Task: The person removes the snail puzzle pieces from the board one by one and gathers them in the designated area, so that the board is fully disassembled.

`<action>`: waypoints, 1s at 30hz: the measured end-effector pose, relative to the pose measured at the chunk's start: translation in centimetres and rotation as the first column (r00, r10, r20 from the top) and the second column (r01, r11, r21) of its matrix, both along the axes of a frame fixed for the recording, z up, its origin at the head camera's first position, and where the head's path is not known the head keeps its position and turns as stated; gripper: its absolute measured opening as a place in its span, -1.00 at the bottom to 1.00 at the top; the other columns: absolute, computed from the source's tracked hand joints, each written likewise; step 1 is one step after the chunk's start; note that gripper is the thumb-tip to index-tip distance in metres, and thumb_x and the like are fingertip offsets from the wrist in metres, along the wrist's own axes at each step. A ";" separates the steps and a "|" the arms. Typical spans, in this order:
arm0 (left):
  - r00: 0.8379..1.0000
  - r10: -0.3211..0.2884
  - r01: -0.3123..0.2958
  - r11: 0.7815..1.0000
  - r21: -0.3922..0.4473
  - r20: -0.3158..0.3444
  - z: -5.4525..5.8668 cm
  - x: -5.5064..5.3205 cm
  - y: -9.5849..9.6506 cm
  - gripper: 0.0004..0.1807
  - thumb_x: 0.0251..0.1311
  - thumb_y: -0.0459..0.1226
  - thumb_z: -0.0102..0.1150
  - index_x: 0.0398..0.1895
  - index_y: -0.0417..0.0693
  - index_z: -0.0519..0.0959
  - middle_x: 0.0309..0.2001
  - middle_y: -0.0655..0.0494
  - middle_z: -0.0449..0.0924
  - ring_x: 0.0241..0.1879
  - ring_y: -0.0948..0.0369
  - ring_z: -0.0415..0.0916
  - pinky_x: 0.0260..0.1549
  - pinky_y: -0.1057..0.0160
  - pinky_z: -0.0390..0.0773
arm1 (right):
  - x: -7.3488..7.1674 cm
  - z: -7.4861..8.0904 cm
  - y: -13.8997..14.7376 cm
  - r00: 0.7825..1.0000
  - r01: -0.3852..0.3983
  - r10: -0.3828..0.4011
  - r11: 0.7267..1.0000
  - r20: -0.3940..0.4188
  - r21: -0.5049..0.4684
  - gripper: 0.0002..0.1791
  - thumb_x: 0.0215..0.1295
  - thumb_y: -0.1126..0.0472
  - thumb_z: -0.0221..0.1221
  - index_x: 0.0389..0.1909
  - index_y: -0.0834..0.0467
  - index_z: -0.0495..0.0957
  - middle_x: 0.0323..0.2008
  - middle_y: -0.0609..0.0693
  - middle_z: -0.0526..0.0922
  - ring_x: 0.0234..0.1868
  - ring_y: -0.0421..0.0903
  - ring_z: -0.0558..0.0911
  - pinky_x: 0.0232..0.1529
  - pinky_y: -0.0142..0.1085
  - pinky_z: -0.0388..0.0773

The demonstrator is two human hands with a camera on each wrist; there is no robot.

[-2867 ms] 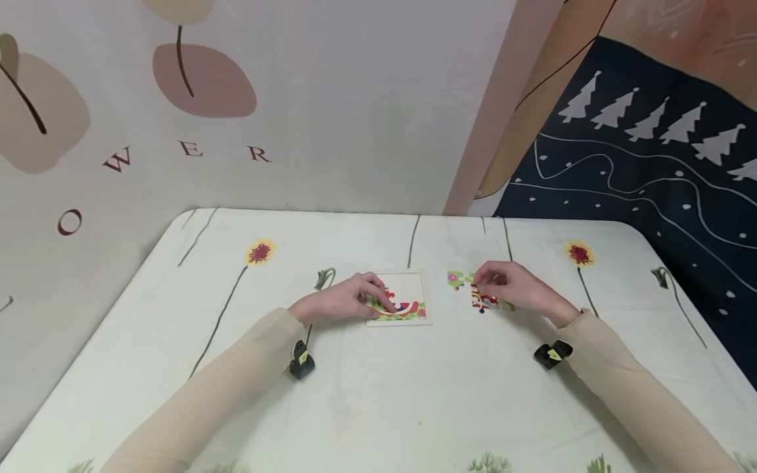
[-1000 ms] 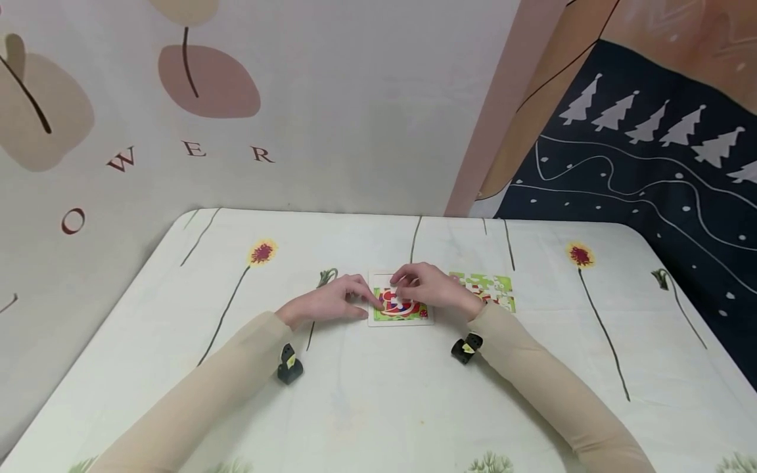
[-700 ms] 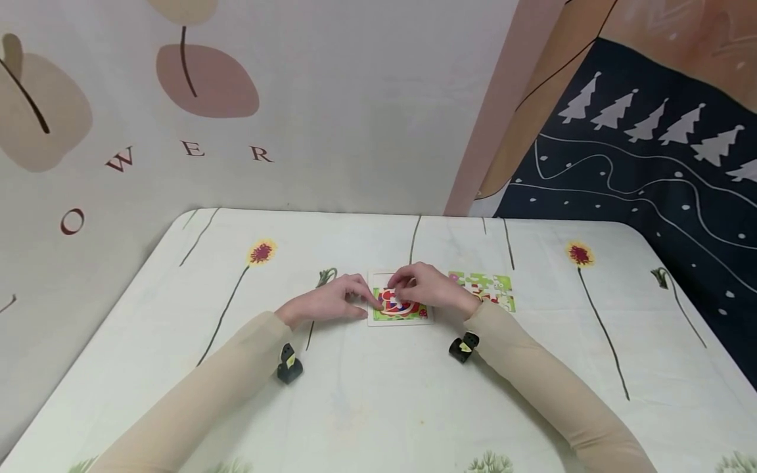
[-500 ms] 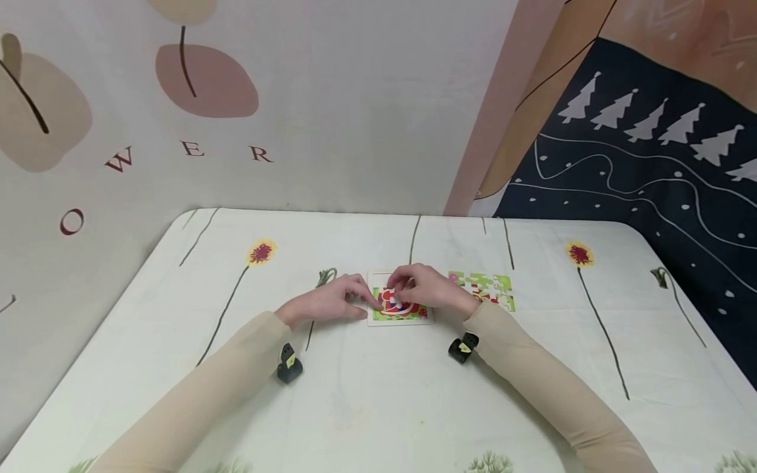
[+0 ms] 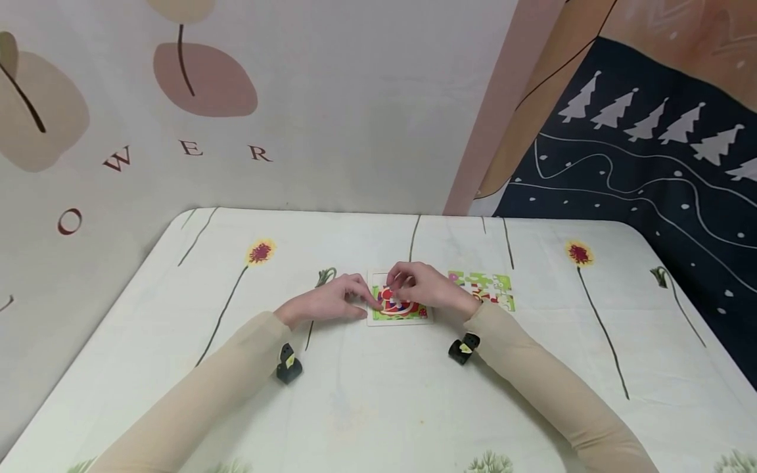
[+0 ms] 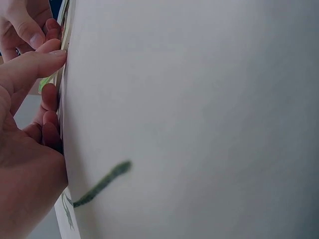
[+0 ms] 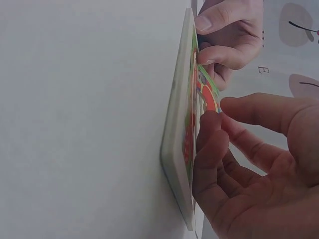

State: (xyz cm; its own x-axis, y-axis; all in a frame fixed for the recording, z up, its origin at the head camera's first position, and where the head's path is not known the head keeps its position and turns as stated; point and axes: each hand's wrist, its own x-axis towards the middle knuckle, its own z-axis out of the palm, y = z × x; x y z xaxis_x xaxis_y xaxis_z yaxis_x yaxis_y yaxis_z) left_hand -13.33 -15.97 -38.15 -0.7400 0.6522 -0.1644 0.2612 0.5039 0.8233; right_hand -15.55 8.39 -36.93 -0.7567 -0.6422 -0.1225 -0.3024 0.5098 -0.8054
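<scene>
A small jigsaw board [image 5: 402,322] with a pale rim lies on the table, its lower part filled with red and green picture pieces. My right hand [image 5: 428,286] is over the board from the right, and its thumb and fingers pinch a puzzle piece [image 7: 209,98]. In the right wrist view that piece stands tilted up from the board's surface. My left hand [image 5: 328,302] rests at the board's left edge, index finger stretched onto the pieces and thumb by the rim. My right fingers hide part of the board's upper area in the head view.
Several loose puzzle pieces [image 5: 487,286], mostly green, lie right of the board, partly behind my right wrist. A white cloth with printed flowers [image 5: 260,252] covers the table. A patterned curtain [image 5: 355,131] hangs behind its far edge.
Since the earliest frame my right hand has come left from the loose pieces to the board, with a puzzle piece. My left hand has drawn back slightly left. Over the last second both hands barely move.
</scene>
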 end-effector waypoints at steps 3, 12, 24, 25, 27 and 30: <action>1.000 0.001 -0.001 1.000 -0.003 0.000 0.0 0.0 0.0 -0.77 0.26 -0.38 0.31 -0.04 -0.16 0.77 -0.05 0.06 0.56 0.04 0.10 0.33 0.08 0.06 0.28 | 0.0 -0.1 -0.1 1.000 -0.003 0.003 1.000 0.008 -0.023 -0.84 0.38 0.41 0.19 -0.06 0.26 0.55 -0.18 0.10 0.64 -0.17 -0.07 0.60 -0.17 -0.31 0.52; 1.000 -0.003 0.003 1.000 0.015 -0.003 0.0 0.1 -0.1 -0.74 0.24 -0.40 0.30 -0.02 -0.18 0.77 -0.05 0.05 0.55 0.04 0.10 0.34 0.09 0.07 0.28 | 0.0 -0.2 -0.8 1.000 0.003 -0.002 0.998 0.027 -0.066 -0.91 0.40 0.45 0.12 -0.17 0.23 0.50 -0.25 0.08 0.59 -0.28 -0.10 0.53 -0.27 -0.32 0.47; 1.000 0.007 -0.007 1.000 0.000 0.019 -0.3 -0.1 0.1 -0.74 0.24 -0.40 0.29 -0.03 -0.15 0.77 -0.03 0.07 0.55 0.05 0.11 0.34 0.10 0.06 0.27 | 0.3 -0.1 -0.7 0.998 0.060 -0.057 0.995 0.030 -0.079 -0.95 0.40 0.41 0.16 -0.18 0.24 0.53 -0.22 0.09 0.60 -0.29 -0.10 0.55 -0.25 -0.31 0.48; 1.000 0.007 -0.007 1.000 -0.002 0.020 -0.3 -0.1 0.1 -0.74 0.24 -0.40 0.29 -0.03 -0.15 0.77 -0.03 0.07 0.55 0.05 0.11 0.34 0.10 0.07 0.27 | 0.4 0.0 -0.6 0.998 0.065 -0.063 0.995 0.030 -0.079 -0.95 0.40 0.41 0.16 -0.18 0.25 0.54 -0.22 0.09 0.61 -0.29 -0.10 0.55 -0.24 -0.31 0.48; 1.000 0.008 -0.008 1.000 -0.005 0.020 -0.2 0.0 0.1 -0.74 0.23 -0.40 0.29 -0.02 -0.15 0.77 -0.04 0.07 0.55 0.05 0.11 0.34 0.09 0.07 0.27 | 0.5 0.2 -0.5 0.997 0.075 -0.073 0.994 0.027 -0.077 -0.95 0.40 0.40 0.17 -0.18 0.25 0.54 -0.22 0.09 0.61 -0.29 -0.10 0.55 -0.23 -0.31 0.48; 1.000 0.009 -0.009 1.000 -0.006 0.017 -0.1 0.0 0.1 -0.73 0.22 -0.41 0.29 -0.02 -0.15 0.77 -0.04 0.07 0.55 0.06 0.11 0.35 0.11 0.06 0.27 | 0.7 0.4 -0.2 0.996 0.086 -0.084 0.993 0.029 -0.085 -0.95 0.40 0.39 0.18 -0.18 0.26 0.55 -0.22 0.09 0.61 -0.28 -0.09 0.55 -0.24 -0.30 0.48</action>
